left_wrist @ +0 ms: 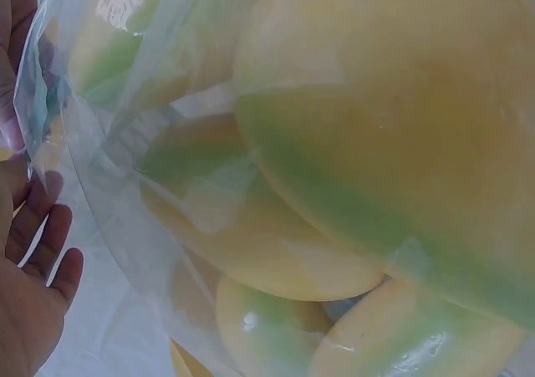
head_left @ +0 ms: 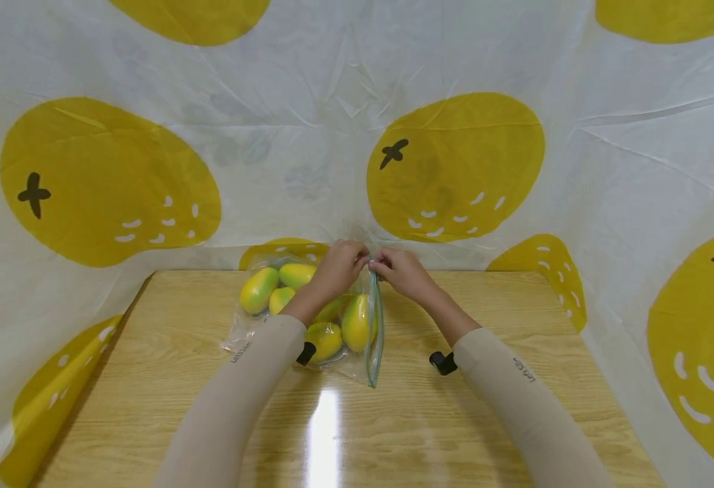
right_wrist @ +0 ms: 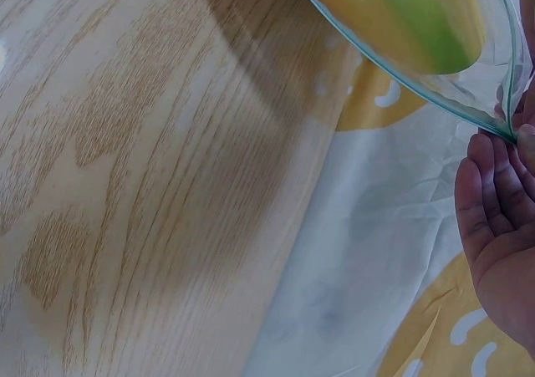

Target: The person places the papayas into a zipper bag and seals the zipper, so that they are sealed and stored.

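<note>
A clear zip bag point(head_left: 360, 366) lies on the table with several yellow-green mangoes point(head_left: 259, 290) inside. Its greenish zip edge faces right and gapes apart along the near part, as the right wrist view also shows at the zip strip point(right_wrist: 401, 78). At the far corner of that edge, my left hand point(head_left: 340, 268) pinches the bag from the left. Close against it, my right hand point(head_left: 402, 271) pinches the same corner from the right. In the left wrist view, mangoes point(left_wrist: 376, 126) press against the plastic beside the left hand point(left_wrist: 33, 285).
The wooden table point(head_left: 485, 420) stretches toward me and to both sides of the bag. Behind it hangs a white cloth point(head_left: 296, 163) printed with large yellow fruit. Small black wrist mounts point(head_left: 442, 362) sit under both sleeves.
</note>
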`<state>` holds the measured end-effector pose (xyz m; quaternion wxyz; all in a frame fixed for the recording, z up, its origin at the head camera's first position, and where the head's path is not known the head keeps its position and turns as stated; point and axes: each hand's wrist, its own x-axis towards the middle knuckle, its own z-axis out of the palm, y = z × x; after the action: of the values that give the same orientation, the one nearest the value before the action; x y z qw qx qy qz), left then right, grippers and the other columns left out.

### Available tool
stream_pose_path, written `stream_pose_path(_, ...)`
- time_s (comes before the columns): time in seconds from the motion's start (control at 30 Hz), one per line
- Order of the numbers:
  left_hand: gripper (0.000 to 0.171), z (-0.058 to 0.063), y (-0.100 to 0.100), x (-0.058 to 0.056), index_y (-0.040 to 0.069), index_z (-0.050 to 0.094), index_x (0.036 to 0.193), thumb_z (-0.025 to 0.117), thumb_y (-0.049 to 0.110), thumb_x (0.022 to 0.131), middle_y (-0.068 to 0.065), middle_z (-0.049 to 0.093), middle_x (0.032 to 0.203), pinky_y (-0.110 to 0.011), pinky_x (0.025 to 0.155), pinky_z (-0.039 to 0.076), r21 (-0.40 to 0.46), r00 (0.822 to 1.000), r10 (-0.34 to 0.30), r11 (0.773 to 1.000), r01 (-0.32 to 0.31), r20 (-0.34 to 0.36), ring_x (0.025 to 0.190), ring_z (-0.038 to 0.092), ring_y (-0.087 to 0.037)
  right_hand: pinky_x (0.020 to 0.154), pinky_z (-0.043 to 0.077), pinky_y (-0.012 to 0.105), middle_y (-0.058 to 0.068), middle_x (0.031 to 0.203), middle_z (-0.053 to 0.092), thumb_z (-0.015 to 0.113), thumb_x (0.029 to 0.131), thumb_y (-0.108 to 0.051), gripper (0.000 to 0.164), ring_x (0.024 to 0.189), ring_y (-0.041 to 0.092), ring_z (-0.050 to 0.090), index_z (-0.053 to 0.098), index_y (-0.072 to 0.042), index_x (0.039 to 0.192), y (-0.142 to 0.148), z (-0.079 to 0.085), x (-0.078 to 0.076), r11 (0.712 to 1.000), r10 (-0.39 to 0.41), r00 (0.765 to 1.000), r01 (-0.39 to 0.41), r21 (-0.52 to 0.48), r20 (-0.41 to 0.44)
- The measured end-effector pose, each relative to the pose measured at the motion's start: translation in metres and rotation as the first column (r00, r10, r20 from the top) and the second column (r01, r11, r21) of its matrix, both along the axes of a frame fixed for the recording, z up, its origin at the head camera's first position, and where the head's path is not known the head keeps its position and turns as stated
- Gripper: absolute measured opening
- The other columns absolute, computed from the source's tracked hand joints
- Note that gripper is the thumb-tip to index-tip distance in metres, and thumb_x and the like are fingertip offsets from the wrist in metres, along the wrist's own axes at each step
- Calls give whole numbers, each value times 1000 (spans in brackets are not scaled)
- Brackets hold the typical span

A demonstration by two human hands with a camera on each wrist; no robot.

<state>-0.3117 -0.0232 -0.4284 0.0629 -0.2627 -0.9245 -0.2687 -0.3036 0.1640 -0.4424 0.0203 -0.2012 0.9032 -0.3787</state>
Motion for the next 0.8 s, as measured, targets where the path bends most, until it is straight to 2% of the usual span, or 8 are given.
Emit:
stream_pose_path(0.23,12,-3,0,-1,6,74,101,65,15,102,-7,74,98,-38,86,53,-22,999,4,1000,-5,-41,91,62,-26,62,48,29,19,89,72,60,106,-24,20,70,17,58,66,-8,97,-1,0,1,1000,12,1000,-12,6,-8)
stream_pose_path(0.37,12,-2,0,-2,6,72,98,65,15,102,-7,72,96,-38,87,53,-41,999,-14,999,13,-35,92,61,-26,58,46,28,19,85,70,60,106,-23,19,65,17,56,65,-8,95,-1,-2,1,1000,29,999,-28,11,-24)
stream_pose_path(0.8,15,7,-5,-3,2,71,102,62,13,103,-11,71,98,-39,92,55,-58,998,-26,998,23,-49,100,64,-30,56,45,27,12,78,67,61,105,-22,16,60,15,53,61,-11,93,2,-5,14,997,67,998,-67,32,-6)
